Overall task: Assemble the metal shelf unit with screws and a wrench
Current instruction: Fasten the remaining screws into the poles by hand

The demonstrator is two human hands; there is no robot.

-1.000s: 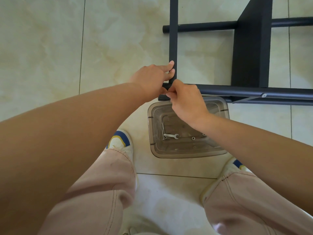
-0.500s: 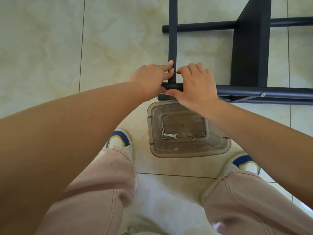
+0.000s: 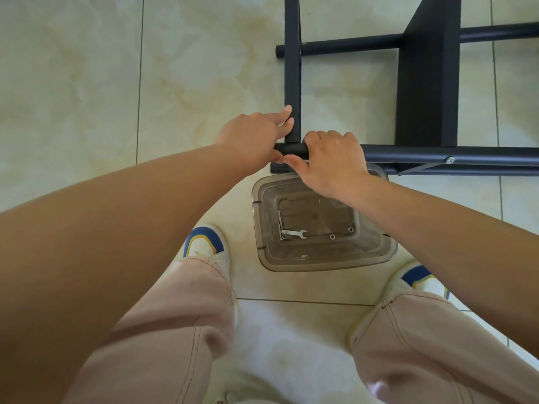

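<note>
The black metal shelf frame lies on the tiled floor. Its near tube runs left to right, and a silver screw sits in it at the right. A thin crossbar meets this tube at its left end. My left hand lays straight fingers against the crossbar's left side, with the thumb at the tube's end. My right hand curls over the near tube just right of that joint. A small silver wrench lies in a clear plastic bin.
The bin stands on the floor between my feet, below the tube, with loose screws or nuts in it. A black shelf panel and a far tube lie beyond. Pale tiles stretch away to the left.
My right hand has come up from below the joint and now wraps over the near tube. My right foot has slid into view. My left hand has stayed put.
</note>
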